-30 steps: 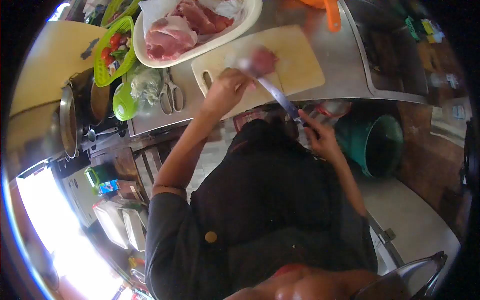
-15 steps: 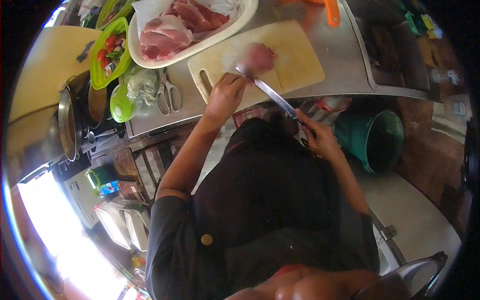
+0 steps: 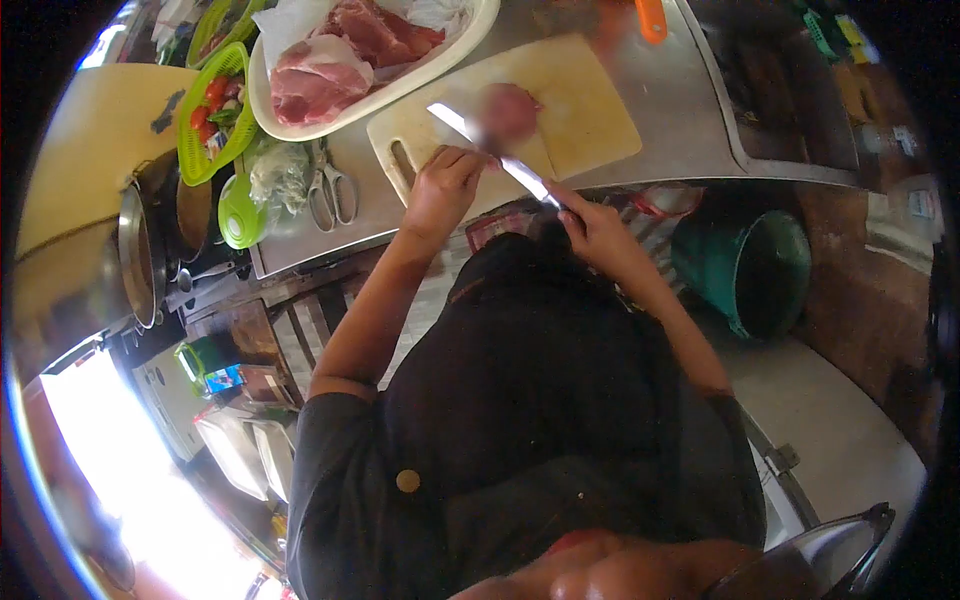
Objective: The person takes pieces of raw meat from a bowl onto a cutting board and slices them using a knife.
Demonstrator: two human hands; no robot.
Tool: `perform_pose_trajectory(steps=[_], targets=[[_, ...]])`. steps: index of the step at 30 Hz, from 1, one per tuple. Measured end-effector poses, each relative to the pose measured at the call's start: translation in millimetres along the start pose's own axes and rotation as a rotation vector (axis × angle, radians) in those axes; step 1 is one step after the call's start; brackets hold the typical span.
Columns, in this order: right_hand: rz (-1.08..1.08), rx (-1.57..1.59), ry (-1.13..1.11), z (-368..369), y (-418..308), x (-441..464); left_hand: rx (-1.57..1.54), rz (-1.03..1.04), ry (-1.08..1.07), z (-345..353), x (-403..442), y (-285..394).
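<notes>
My right hand is wrapped round the handle of a long knife. The blade slants up and left across the cutting board, its tip beyond my left hand. My left hand is closed at the board's near edge, fingertips pinched beside the blade; what they hold is too small to make out. Just past the blade a piece of raw meat lies on the board, partly blurred. Larger cuts of raw meat sit in a white tub behind the board's left side.
Left of the board lie scissors, a plastic bag and a green lid. A green basket holds vegetables. An orange handle lies at the back. A green bin stands below the counter, right.
The knife has slid up and left, so more blade now reaches past my left hand. My right hand has moved with it, closer to the board. My left hand stays nearly in place.
</notes>
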State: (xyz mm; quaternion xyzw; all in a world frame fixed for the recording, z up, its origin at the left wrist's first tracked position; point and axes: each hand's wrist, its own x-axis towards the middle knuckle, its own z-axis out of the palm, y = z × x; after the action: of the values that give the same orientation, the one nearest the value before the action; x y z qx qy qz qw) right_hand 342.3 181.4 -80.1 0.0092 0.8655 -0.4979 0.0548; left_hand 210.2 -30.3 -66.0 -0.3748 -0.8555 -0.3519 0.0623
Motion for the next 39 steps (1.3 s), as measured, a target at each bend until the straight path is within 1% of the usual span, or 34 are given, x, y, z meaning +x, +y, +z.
perform_pose_trajectory(steps=[2,5,8,11,14,17,20,22,24,25,27,31,33,34,36,38,39], targets=[[0.068,0.062,-0.046,-6,1,-16,0.032,0.003,0.017,5,-3,-5],[0.072,0.225,-0.066,-17,22,-50,0.049,0.008,0.02,6,-4,-7],[0.02,0.276,-0.059,-20,40,-74,0.028,0.008,0.026,7,-4,-8],[0.059,0.2,-0.074,-21,25,-60,0.026,0.003,0.0,1,0,-3],[0.272,0.297,-0.142,-18,6,-30,0.038,-0.029,0.017,0,0,0],[0.031,0.253,-0.095,-3,10,-6,0.056,-0.054,0.045,4,-3,-15],[0.078,0.298,-0.148,3,6,2,0.065,-0.058,0.049,-1,-6,-18],[0.017,0.307,-0.112,9,13,-1,0.063,-0.028,0.048,-5,-6,-18],[0.049,0.337,-0.129,4,17,-8,0.051,0.025,0.046,-5,-6,-21],[0.113,0.362,-0.162,-3,15,-14,0.066,0.022,0.044,-5,-6,-22],[0.165,0.361,-0.194,-13,16,-26,0.094,0.012,0.04,-3,-6,-20],[0.099,0.346,-0.19,-21,29,-51,0.114,-0.028,0.06,-2,-6,-18],[0.025,0.226,-0.163,-24,30,-60,0.077,-0.023,0.084,-2,-6,-16],[-0.028,0.09,-0.135,-27,29,-63,0.056,-0.133,0.083,-2,-6,-13],[-0.069,-0.245,-0.13,-33,21,-71,0.012,-0.351,0.079,-5,-5,-4],[-0.042,-0.645,-0.178,-42,6,-76,-0.099,-0.437,0.107,-7,-1,-1],[-0.043,-0.673,-0.186,-45,4,-77,-0.156,-0.482,0.121,-9,2,2]])
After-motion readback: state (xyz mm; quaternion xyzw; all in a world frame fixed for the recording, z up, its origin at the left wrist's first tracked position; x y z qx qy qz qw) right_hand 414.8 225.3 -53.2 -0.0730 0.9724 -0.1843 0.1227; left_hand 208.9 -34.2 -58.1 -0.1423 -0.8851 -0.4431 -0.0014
